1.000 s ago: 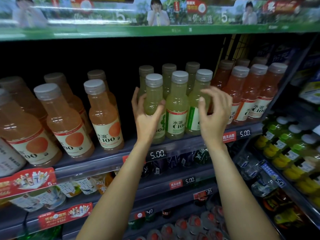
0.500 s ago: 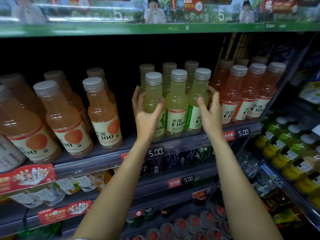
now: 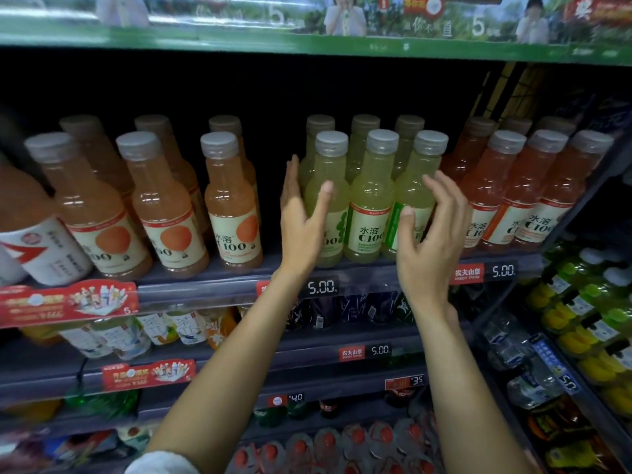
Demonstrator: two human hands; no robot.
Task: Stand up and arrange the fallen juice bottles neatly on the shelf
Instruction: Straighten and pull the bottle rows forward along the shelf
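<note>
Head view: both hands are raised in front of the yellow-green juice bottles [image 3: 371, 200], and neither closes on anything. The left hand [image 3: 302, 220] has its fingers straight and spread wide; its thumb lies across the body of the left front bottle [image 3: 326, 200], while the other fingers reach up along that bottle's outer side, and actual contact there cannot be judged. The right hand [image 3: 431, 241] is cupped loosely, fingers curled and parted, its thumb in front of the right front bottle [image 3: 415, 196], apparently not pressing it.

Between the two hands the middle front bottle stands upright, with three more yellow-green bottles upright behind the front three. Outward from the left fingers a dark open gap separates this group from the orange juice bottles [image 3: 232, 203]. Outward from the right fingers the red-orange juice bottles [image 3: 485, 193] stand close beside the group, leaving little room. Below the wrists runs the shelf edge [image 3: 205, 294] with its price tag [image 3: 321, 287]; the bottles stand just behind it. Above the caps is dark, open height up to the green shelf banner [image 3: 307, 39].

Compared with half a second ago, the right hand has come off the right bottle and opened; the left hand's grip has loosened to a flat, spread pose.
</note>
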